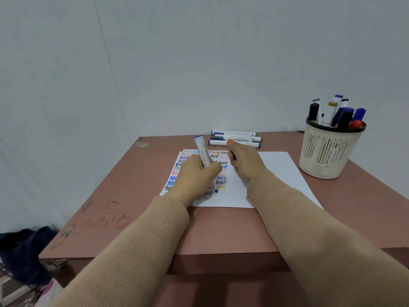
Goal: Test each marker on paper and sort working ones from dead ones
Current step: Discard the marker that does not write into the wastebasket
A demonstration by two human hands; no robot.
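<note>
left hand (pixel 194 173) gripped a white marker (pixel 202 151) with a blue end, tip down on the paper (pixel 276 173) among rows of coloured "test" words. right hand (pixel 243 160), just beside it on the sheet, curled round a small blue object (pixel 232 154), mostly hidden, thumb stretched forward. beyond the paper, several capped markers (pixel 234 139) lay side by side on the worktop (pixel 221 229). at far right, a slotted cream basket (pixel 329 149) held more markers upright.
</note>
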